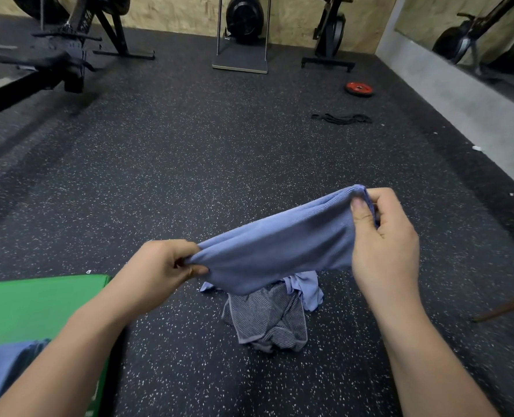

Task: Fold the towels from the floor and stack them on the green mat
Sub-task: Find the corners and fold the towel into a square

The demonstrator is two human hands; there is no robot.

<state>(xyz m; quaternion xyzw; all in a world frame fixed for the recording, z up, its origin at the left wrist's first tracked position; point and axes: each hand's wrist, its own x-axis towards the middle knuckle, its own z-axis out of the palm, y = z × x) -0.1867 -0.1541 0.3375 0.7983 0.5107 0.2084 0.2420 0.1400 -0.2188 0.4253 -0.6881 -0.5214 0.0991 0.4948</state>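
A blue towel (277,248) hangs doubled over in the air between my hands. My left hand (159,269) pinches its lower left end and my right hand (385,233) pinches its raised right end. Beneath it, a pile on the dark speckled floor holds a grey striped towel (267,320) and another blue towel (308,288). The green mat (36,305) lies at the lower left. A folded blue towel (0,368) rests on the mat's near part, partly hidden by my left forearm.
Exercise machines stand at the far left (69,40) and along the back wall (243,22). A red weight plate (359,88) and black bands (341,118) lie on the floor at the right. A mirror wall with a grey ledge (460,100) runs along the right. A brown stick (505,308) lies at the right edge.
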